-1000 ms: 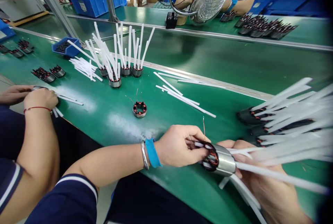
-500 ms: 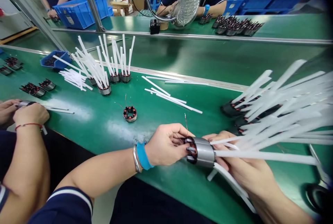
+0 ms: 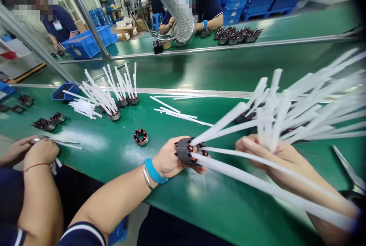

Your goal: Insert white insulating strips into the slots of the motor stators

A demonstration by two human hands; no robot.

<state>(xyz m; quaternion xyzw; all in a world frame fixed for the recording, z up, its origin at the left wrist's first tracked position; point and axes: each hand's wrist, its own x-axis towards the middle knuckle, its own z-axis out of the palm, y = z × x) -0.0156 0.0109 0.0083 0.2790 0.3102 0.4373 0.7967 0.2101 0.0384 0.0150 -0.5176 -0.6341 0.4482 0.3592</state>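
Note:
My left hand is closed around a dark ring-shaped motor stator, tipped on its side with its opening facing right. Long white sleeving tubes stick out of the stator's right side; two sweep down to the right across my right forearm. My right hand is apart from the stator, its fingers curled at the lower ends of a few upright white tubes. Behind it stand more stators bristling with tubes, partly hidden. A bare stator with copper windings lies on the green bench, left of my left hand.
Loose white tubes lie mid-bench. Tubed stators, a tube pile and a blue bin sit at left. Scissors lie at right. A co-worker's hands work at far left; a person sits opposite behind a foil duct.
My right hand has come off the stator and moved right and up. The stator has turned and shifted left in my left hand. The camera view has tilted.

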